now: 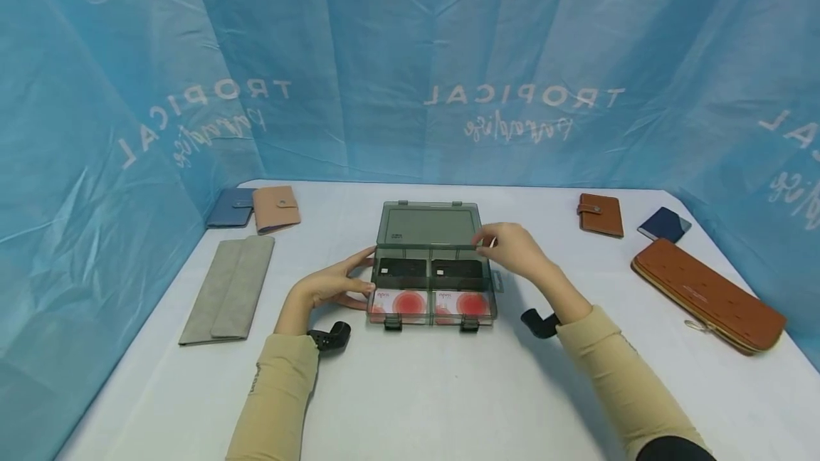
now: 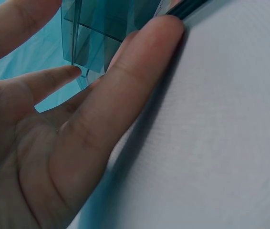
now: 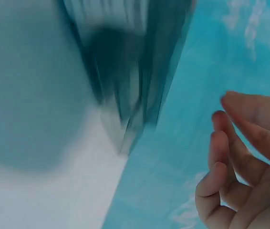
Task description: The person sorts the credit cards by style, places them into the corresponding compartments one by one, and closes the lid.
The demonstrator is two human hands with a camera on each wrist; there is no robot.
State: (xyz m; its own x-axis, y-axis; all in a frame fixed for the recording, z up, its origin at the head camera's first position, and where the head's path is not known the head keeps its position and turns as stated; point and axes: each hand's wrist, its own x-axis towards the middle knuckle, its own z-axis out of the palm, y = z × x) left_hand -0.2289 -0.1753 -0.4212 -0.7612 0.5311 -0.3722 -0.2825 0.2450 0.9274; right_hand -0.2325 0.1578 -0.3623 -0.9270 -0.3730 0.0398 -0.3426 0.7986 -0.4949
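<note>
A translucent green plastic case (image 1: 430, 233) lies on the table with its lid tipped back. Black cards (image 1: 458, 270) fill the two rear compartments, and white cards with red circles (image 1: 400, 302) the two front ones. At the case's left side, my left hand (image 1: 333, 282) touches the wall with its fingers spread; the left wrist view shows a fingertip (image 2: 166, 28) along the lower edge. My right hand (image 1: 512, 249) is by the lid's right corner, its fingers loosely bent. Nothing shows between its fingers in the right wrist view, where the case (image 3: 125, 62) is blurred.
On the left are a grey folded wallet (image 1: 227, 290), a blue wallet (image 1: 230, 208) and a tan wallet (image 1: 275, 208). To the right lie a small brown wallet (image 1: 601, 215), a dark blue cardholder (image 1: 664, 224) and a long brown zip wallet (image 1: 707, 296). Blue curtains (image 1: 397, 62) surround the table.
</note>
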